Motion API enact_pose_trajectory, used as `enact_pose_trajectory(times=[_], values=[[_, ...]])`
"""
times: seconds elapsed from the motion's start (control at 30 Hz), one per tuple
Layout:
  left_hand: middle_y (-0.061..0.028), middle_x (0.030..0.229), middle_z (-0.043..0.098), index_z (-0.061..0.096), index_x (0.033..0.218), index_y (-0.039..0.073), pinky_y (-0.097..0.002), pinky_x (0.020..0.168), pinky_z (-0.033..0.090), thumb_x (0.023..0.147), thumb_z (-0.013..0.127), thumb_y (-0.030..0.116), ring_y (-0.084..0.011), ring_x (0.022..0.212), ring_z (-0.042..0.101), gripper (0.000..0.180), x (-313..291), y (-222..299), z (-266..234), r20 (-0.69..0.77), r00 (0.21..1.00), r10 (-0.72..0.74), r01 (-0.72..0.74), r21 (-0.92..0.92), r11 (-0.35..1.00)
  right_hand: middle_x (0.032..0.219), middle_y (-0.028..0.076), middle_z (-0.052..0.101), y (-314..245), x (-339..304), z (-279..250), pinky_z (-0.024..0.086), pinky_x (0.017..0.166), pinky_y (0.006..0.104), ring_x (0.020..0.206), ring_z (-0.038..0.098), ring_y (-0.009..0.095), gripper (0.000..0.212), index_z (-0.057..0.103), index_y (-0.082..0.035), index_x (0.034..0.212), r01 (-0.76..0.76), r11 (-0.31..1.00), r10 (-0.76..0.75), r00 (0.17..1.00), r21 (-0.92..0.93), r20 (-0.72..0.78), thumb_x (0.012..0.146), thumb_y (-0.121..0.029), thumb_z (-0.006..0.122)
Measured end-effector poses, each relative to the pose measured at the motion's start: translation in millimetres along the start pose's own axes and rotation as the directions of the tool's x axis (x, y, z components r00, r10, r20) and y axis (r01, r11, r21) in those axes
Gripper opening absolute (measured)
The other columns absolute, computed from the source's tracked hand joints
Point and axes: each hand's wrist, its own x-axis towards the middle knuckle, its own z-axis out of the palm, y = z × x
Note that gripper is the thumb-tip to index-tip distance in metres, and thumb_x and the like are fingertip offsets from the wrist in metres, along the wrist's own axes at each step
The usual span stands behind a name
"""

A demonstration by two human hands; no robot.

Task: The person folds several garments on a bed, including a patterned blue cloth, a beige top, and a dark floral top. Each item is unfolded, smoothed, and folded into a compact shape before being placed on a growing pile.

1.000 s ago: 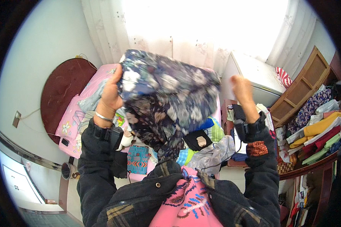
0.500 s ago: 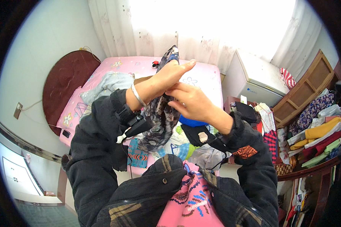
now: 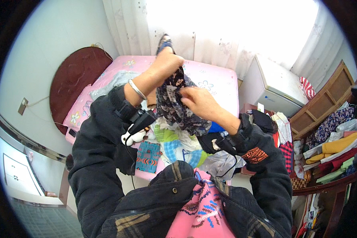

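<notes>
A dark garment (image 3: 173, 101) with a floral or mottled print hangs in front of me over the bed. My left hand (image 3: 171, 62), with a bangle on its wrist, is closed round its upper part. A dark blue end of the cloth pokes out above that fist. Lower and to the right, my right hand (image 3: 200, 102) has its fingers curled against the cloth's right side, pinching it; the fingertips are partly hidden. Beneath the hands lies a heap of clothes, among them a blue checked and green piece (image 3: 178, 148) and a teal patterned piece (image 3: 148, 156).
The bed (image 3: 220, 75) has a pink flowered sheet and a dark round headboard (image 3: 77, 85). A white chest freezer (image 3: 279, 81) stands at the far right. Nearer on the right are an opened wooden cabinet full of folded clothes (image 3: 331, 148) and a hung-open panel (image 3: 325, 97).
My left hand has closed its thumb and moved slightly up and left. My right hand has come away from it to a lower grip, and the garment now spreads wider between them.
</notes>
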Motion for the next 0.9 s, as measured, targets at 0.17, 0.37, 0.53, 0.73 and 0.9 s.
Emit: enact_pose_trajectory(times=[0.17,0.37,0.53,0.73,0.9], values=[[-0.0223,0.077,0.056,0.053,0.082,-0.010,-0.0369,0.069,0.044,0.068,0.056,0.013,-0.0283,0.076,0.056,0.027,-23,5,31,0.188,0.938,0.291,-0.339,0.319,0.885,0.101,0.025,0.060,12,31,23,0.044,0.084,0.0433,0.098,0.056,0.036,0.023,0.060,0.002,0.097,-0.132,0.989,0.127,0.989,0.060,0.074,0.076,-0.007,0.054],[-0.0110,0.079,0.062,0.057,0.090,-0.006,-0.0305,0.060,0.046,0.069,0.057,0.008,-0.0189,0.066,0.057,0.025,18,-36,-8,-0.046,0.982,0.183,-0.173,0.165,0.971,0.090,0.026,0.063,26,6,0,0.047,0.081,0.0441,0.086,0.061,0.040,0.033,0.065,0.004,0.089,-0.186,0.911,0.383,0.714,-0.368,0.586,0.085,-0.025,0.050],[-0.0163,0.084,0.065,0.056,0.094,-0.003,-0.0207,0.034,0.044,0.088,0.055,0.023,-0.0212,0.064,0.067,0.027,36,-118,-7,0.170,0.940,-0.295,0.336,-0.321,0.886,0.069,0.022,0.062,5,20,-41,0.049,0.068,0.0441,0.070,0.062,0.038,0.050,0.066,0.002,0.072,-0.078,0.874,0.302,0.859,-0.480,0.412,0.087,-0.043,0.052],[-0.0149,0.066,0.066,0.058,0.070,0.003,-0.0222,0.032,0.037,0.089,0.054,0.047,-0.0189,0.048,0.062,0.048,36,-167,14,0.212,0.893,-0.397,0.442,-0.249,0.862,0.074,0.019,0.064,-24,11,-62,0.050,0.068,0.0429,0.074,0.064,0.034,0.028,0.069,-0.005,0.079,0.036,0.950,0.167,0.783,-0.311,0.599,0.072,-0.032,0.068],[-0.0158,0.071,0.065,0.066,0.086,-0.001,-0.0352,0.062,0.051,0.072,0.071,0.038,-0.0233,0.067,0.065,0.042,35,-182,16,-0.080,0.960,0.269,-0.109,0.778,0.619,0.072,0.014,0.065,-40,-17,-67,0.049,0.065,0.0391,0.070,0.064,0.031,0.031,0.067,-0.009,0.096,0.117,0.966,0.055,0.776,-0.230,0.628,0.067,-0.019,0.073]])
